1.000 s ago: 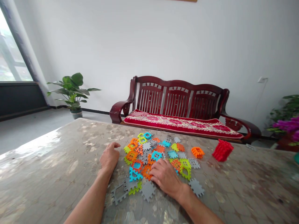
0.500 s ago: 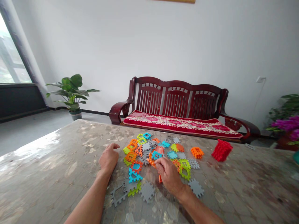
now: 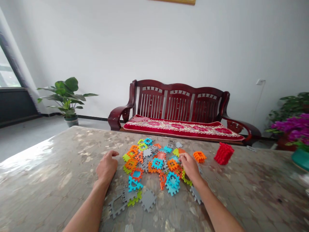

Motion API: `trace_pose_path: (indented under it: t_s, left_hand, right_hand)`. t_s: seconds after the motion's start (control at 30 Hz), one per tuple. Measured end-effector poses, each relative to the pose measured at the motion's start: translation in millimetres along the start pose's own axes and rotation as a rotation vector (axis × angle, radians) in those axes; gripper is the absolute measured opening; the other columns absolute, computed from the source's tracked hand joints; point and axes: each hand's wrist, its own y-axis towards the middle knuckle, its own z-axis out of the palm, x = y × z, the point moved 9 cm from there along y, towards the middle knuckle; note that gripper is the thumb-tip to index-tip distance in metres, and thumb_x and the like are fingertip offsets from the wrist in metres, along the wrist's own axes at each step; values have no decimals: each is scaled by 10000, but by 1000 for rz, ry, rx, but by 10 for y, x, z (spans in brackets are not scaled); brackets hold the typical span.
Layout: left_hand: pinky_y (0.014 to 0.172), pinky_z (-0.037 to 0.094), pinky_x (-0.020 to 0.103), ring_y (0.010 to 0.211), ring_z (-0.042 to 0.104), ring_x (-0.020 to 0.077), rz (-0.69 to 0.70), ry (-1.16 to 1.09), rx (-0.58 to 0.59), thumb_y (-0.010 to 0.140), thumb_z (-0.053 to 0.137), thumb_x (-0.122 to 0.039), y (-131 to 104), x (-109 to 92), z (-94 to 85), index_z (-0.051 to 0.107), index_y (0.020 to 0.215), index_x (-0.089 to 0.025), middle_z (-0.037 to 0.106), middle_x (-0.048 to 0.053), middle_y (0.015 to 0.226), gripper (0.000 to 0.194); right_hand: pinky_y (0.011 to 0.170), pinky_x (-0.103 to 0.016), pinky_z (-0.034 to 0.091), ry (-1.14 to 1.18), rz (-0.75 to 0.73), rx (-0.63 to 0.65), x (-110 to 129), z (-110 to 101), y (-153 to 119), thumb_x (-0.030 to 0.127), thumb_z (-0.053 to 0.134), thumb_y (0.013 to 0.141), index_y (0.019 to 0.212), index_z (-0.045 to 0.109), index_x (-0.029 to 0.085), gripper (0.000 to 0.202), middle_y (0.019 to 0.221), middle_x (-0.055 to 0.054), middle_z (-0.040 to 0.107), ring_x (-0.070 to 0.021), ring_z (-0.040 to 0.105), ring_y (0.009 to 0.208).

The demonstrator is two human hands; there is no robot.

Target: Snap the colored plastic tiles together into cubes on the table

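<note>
Left hand: rests on the table, fingers loosely bent, nothing seen in it.
Pile of toy pieces: spread flat between both hands.
Orange window piece: just left of the right hand, the nearer one; squarish, no long side.
Green piece: partly hidden by the right hand.
Right hand: fingers curled, tips close together; maybe pinching something, I can't tell.
Gray piece: partly behind the right arm.
</note>
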Motion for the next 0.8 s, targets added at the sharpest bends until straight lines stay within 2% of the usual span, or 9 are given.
trace_pose_path:
  t_s: [0.17,0.27,0.37,0.63,0.8]
  left_hand:
    - [700,490,305,997,704,259,-5,-1,2,784,481,-140,20,16,16,683,1105,-309,737,52,1166,416]
    - [698,493,310,999,703,269,3,-3,-4,770,500,-144,22,11,13,685,1105,-310,736,57,1171,418]
    - [693,493,315,1000,704,276,9,0,-8,769,493,-145,17,2,5,685,1105,-306,735,65,1178,419]
    - [671,498,305,966,710,274,-4,27,-11,741,524,-159,26,8,-2,695,1105,-301,754,69,1113,426]
    - [647,514,316,916,713,277,-6,35,-15,708,530,-166,47,15,-8,707,1102,-306,762,65,1076,454]
  right_hand:
    - [849,-329,491,-269,-131,36,223,36,-143,379,540,847,1097,688,236,323,1048,-53,745,-225,664,995]
    - [920,-359,465,-456,-225,51,425,89,-254,348,645,773,1231,650,237,472,1162,-67,719,-255,624,1082]
    - [951,-387,451,-548,-292,88,548,175,-336,331,672,750,1289,621,217,553,1218,-90,697,-282,605,1118]
    - [905,-368,473,-619,-280,90,571,256,-366,270,623,815,1273,614,206,462,1134,-123,725,-274,648,1064]
    - [944,-365,481,-535,-262,9,551,107,-275,282,613,824,1303,598,203,486,1170,-115,720,-260,658,1078]
